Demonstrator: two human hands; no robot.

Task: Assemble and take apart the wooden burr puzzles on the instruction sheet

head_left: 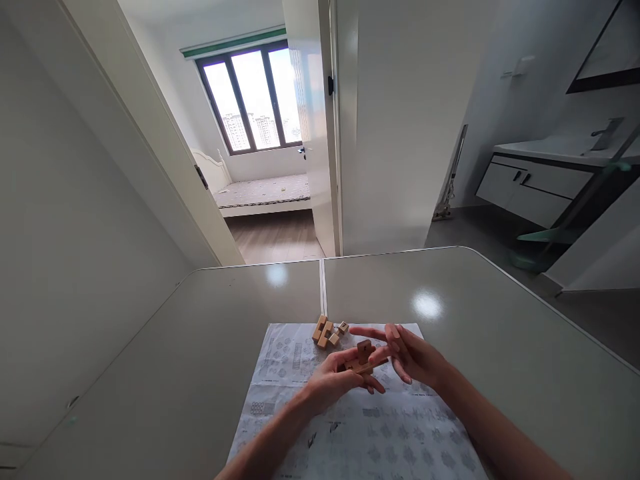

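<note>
Curled left fingers [342,359] hold wooden pieces [358,366] — spread right fingers [367,331], apparently, another piece [393,337].

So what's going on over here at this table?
A person is working with small wooden pieces over a printed sheet on a table. The left hand holds a few wooden pieces together. The right hand, close beside it, holds another wooden piece. More loose blocks lie by the sheet's far edge, just beyond the hands.
</note>
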